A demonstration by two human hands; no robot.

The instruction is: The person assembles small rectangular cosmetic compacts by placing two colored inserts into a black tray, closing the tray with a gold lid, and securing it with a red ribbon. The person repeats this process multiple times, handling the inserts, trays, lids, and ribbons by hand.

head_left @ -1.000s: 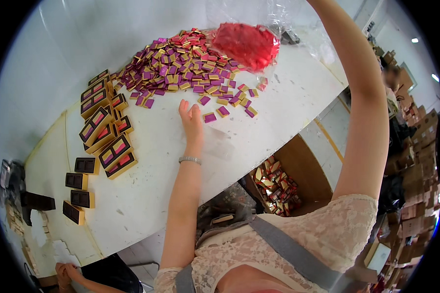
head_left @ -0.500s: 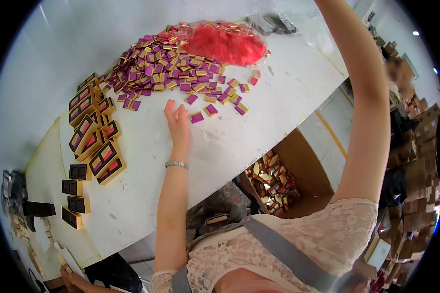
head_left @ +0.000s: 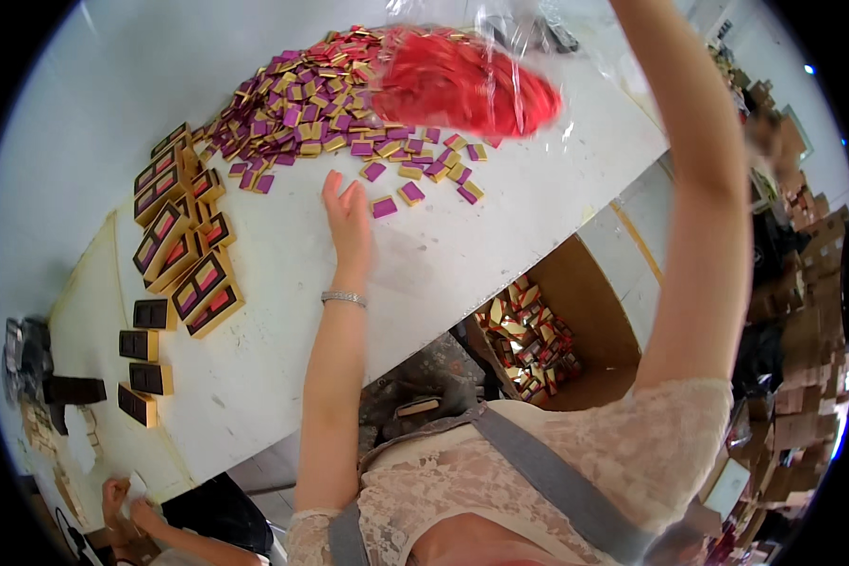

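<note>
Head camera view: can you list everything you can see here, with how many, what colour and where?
Small wrapped pieces: a big heap, purple and gold, far end of table.
Clear bag of red pieces: one, raised above the heap.
Open gold boxes: a dozen or so, left side.
Dark boxes: about four, lower left.
Table: one, white.
Carton of gold pieces: one, brown, under the table edge.
Another person's hands: bottom left.
Left hand: flat on table, silver bracelet.
Right arm: raised; hand out of view.

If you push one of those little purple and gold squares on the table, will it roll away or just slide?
Probably just slide: each small purple and gold square lies flat on the smooth white table, with no round side to roll on. They look light, since they are scattered loosely. The left hand rests flat beside them.
</note>
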